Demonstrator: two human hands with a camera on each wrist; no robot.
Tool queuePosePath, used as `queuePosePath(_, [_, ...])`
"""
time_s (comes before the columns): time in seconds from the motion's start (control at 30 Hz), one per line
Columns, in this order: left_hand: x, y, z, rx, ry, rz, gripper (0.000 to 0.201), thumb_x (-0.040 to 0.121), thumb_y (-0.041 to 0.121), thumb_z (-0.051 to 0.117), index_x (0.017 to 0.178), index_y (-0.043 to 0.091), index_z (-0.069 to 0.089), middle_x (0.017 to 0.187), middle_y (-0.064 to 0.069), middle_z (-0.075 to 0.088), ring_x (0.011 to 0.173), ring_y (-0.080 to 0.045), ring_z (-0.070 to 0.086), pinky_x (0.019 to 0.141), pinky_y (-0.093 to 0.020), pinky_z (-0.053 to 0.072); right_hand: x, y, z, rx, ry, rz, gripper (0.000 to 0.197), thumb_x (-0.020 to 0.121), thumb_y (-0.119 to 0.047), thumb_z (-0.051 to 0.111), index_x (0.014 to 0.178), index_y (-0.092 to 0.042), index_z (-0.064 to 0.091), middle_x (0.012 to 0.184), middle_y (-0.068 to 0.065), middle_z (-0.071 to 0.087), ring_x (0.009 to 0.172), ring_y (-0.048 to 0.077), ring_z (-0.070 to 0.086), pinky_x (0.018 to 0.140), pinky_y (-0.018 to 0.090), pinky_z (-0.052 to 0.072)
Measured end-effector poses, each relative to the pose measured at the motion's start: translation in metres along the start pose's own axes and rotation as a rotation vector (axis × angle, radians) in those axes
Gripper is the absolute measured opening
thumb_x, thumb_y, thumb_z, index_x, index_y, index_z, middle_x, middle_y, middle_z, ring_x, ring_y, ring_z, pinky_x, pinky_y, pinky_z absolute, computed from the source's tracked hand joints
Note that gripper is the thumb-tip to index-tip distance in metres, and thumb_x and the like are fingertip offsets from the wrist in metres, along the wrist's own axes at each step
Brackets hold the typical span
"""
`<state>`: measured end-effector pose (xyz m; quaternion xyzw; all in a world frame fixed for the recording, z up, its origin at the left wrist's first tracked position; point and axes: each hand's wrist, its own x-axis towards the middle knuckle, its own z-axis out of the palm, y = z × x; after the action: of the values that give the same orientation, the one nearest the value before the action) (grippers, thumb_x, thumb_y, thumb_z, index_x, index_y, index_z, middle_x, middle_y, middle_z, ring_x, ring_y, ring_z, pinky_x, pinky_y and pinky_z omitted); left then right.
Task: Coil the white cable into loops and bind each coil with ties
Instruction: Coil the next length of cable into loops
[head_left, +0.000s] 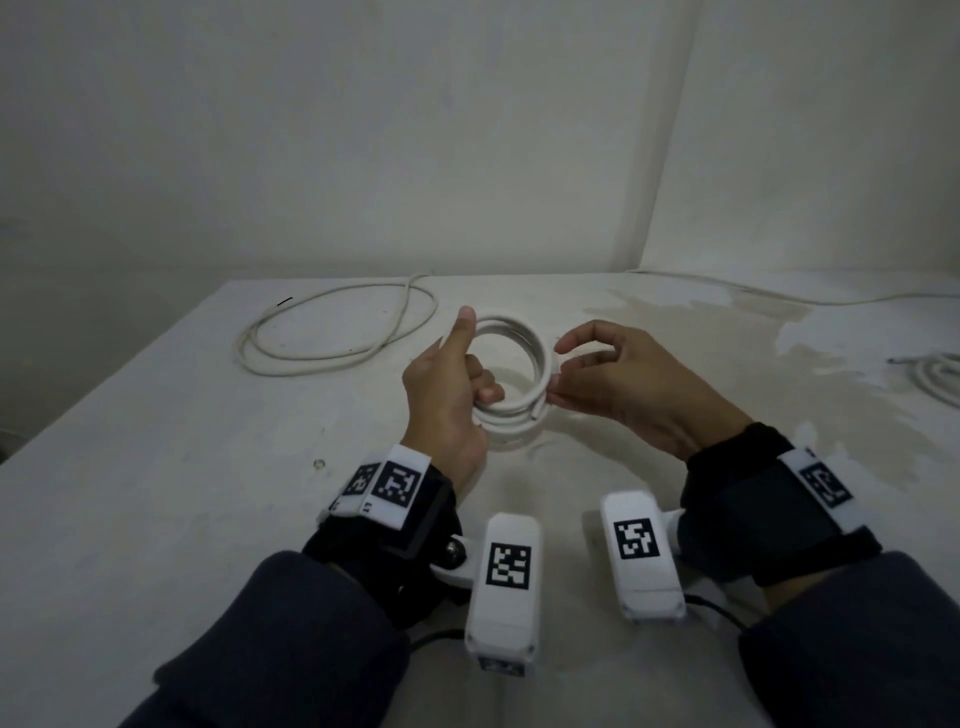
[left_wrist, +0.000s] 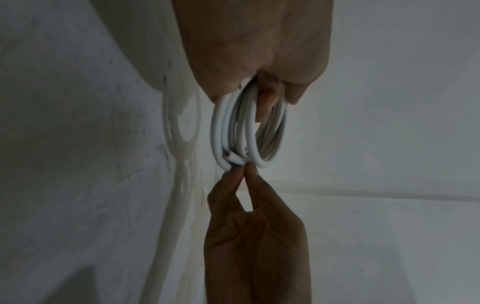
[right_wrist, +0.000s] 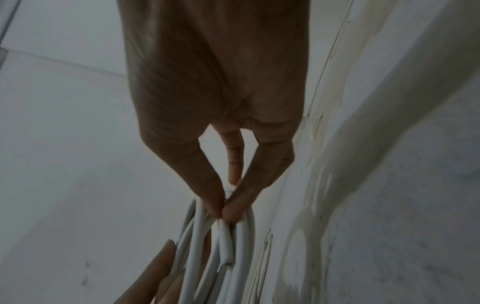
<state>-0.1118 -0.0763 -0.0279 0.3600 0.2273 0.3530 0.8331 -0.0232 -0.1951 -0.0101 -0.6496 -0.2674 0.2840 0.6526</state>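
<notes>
Cable coil (head_left: 511, 364) is held up just above the tabletop (head_left: 156, 441), a tight round bundle of smooth white loops. Left hand (head_left: 447, 400) has its fingers curled through the ring, thumb up along the rim. Right hand (head_left: 618, 379) pinches the opposite side between thumb and fingertip, right at the cut end. More loose cable (head_left: 332, 332) lies in a big floppy loop behind, well apart.

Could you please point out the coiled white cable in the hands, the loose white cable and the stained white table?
coiled white cable (head_left: 540, 358), head view, right arc of loops.
loose white cable (head_left: 332, 358), head view, near strand.
stained white table (head_left: 156, 467), head view, bare left surface.
</notes>
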Motion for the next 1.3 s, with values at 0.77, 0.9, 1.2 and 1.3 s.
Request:
queuePosePath(0.77, [0.006, -0.005, -0.001, 0.125, -0.021, 0.032, 0.025, 0.094, 0.024, 0.059, 0.074, 0.013, 0.050, 0.042, 0.008, 0.025, 0.032, -0.006, 0.023, 0.033, -0.016, 0.026, -0.004, -0.002, -0.001, -0.090, -0.077, -0.017, 0.019, 0.091, -0.001, 0.049, 0.084, -0.013, 0.062, 0.100, 0.022, 0.071, 0.068, 0.027, 0.065, 0.065, 0.034, 0.059])
queuePosePath(0.9, [0.005, -0.005, 0.000, 0.194, -0.092, 0.066, 0.023, 0.096, 0.024, 0.056, 0.119, 0.024, 0.055, 0.048, 0.008, 0.027, 0.036, -0.005, 0.024, 0.034, -0.017, 0.027, -0.002, -0.002, 0.000, -0.123, 0.001, -0.037, 0.019, 0.091, -0.027, 0.063, 0.083, -0.010, 0.063, 0.098, 0.023, 0.071, 0.065, 0.026, 0.067, 0.067, 0.035, 0.059])
queuePosePath(1.2, [0.003, -0.006, 0.000, 0.218, -0.178, 0.047, 0.020, 0.100, 0.023, 0.048, 0.096, 0.016, 0.066, 0.049, 0.006, 0.022, 0.037, -0.005, 0.020, 0.035, -0.015, 0.023, 0.001, 0.002, -0.001, -0.224, 0.024, -0.142, 0.018, 0.092, -0.018, 0.063, 0.106, -0.007, 0.061, 0.083, 0.019, 0.073, 0.068, 0.026, 0.069, 0.066, 0.037, 0.060])
queuePosePath(1.3, [0.002, -0.007, 0.003, 0.165, -0.187, -0.012, 0.022, 0.100, 0.025, 0.048, 0.094, 0.014, 0.066, 0.048, 0.006, 0.022, 0.036, -0.005, 0.020, 0.034, -0.015, 0.023, 0.003, 0.005, 0.006, -0.129, 0.005, -0.131, 0.007, 0.098, -0.014, 0.051, 0.105, -0.014, 0.052, 0.081, 0.017, 0.064, 0.069, 0.026, 0.067, 0.070, 0.037, 0.056])
